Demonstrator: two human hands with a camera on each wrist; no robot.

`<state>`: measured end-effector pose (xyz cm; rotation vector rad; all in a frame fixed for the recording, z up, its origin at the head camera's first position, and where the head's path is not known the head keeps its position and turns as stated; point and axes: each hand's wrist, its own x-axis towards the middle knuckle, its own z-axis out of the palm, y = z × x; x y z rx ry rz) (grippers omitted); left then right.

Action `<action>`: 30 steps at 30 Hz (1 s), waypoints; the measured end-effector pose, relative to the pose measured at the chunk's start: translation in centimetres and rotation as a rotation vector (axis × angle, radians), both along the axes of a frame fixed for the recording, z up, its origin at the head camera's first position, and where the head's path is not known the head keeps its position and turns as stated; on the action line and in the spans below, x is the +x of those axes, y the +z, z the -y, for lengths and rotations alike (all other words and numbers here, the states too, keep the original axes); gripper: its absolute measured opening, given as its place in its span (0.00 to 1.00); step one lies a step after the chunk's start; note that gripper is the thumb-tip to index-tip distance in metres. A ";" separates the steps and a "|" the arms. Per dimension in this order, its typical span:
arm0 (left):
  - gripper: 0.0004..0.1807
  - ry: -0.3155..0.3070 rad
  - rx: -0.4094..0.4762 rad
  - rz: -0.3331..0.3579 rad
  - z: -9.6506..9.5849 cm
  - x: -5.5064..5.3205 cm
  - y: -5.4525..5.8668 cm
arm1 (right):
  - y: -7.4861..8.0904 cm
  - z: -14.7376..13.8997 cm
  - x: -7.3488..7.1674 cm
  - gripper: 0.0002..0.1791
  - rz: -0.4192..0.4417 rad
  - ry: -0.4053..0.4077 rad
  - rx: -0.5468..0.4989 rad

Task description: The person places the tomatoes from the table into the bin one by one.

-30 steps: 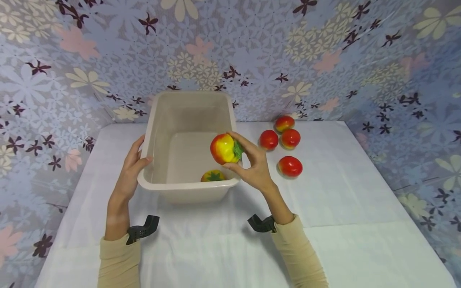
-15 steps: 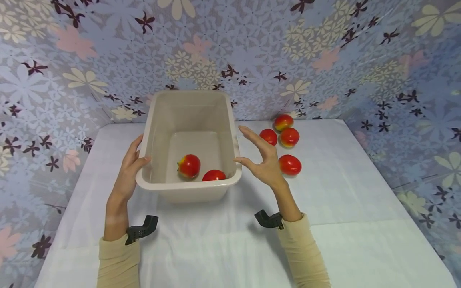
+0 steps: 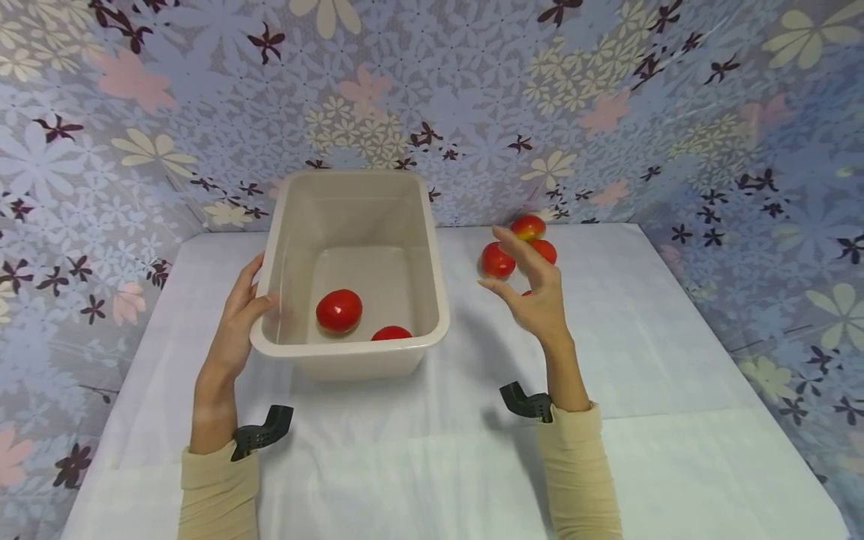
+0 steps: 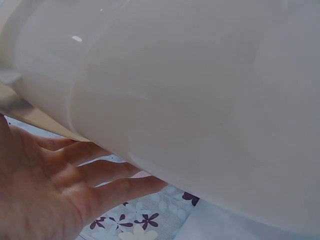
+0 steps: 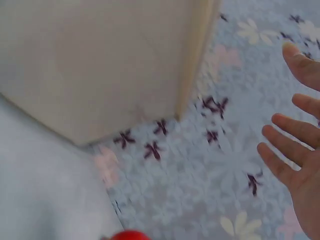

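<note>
A light beige plastic bin (image 3: 351, 350) stands on the table, left of centre. My left hand (image 3: 232, 326) grips its left rim, thumb over the edge; the left wrist view shows the fingers along the outer wall (image 4: 190, 100). Inside lie a red tomato-like fruit (image 3: 339, 310) and another red fruit (image 3: 391, 334), partly hidden by the front rim. My right hand (image 3: 540, 296) holds nothing, thumb and fingers spread apart. Near it are a red fruit (image 3: 497, 260), a red-and-yellow one (image 3: 529, 226), and others (image 3: 545, 250) partly covered by the hand.
A white cloth (image 3: 648, 337) covers the table. Floral-patterned walls (image 3: 472, 97) rise behind it and at both sides. A dark wrist camera mount (image 3: 526, 403) sits on each forearm. The right wrist view catches a fruit's red edge (image 5: 130, 235) at its bottom.
My right hand let go of a red-and-yellow fruit with green leaves into the bin, then moved right towards the fruits outside. The fruits in the bin rolled. My left hand kept its grip.
</note>
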<state>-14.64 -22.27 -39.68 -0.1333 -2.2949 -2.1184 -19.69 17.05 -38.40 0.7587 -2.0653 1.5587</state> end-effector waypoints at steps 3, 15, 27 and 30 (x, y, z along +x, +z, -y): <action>0.33 0.000 0.006 0.000 0.0 0.1 0.0 | 0.2 -1.2 0.0 0.37 0.028 -0.037 0.027; 0.33 -0.003 -0.009 -0.012 -0.1 0.0 -0.1 | -1.7 -6.0 -1.2 0.36 0.227 -0.243 0.203; 0.32 0.000 -0.007 -0.019 0.0 0.0 -0.1 | -3.9 -8.5 -1.9 0.36 0.467 -0.266 0.382; 0.32 0.001 -0.007 -0.015 0.0 0.0 -0.1 | -4.3 -8.8 -2.0 0.36 0.491 -0.273 0.389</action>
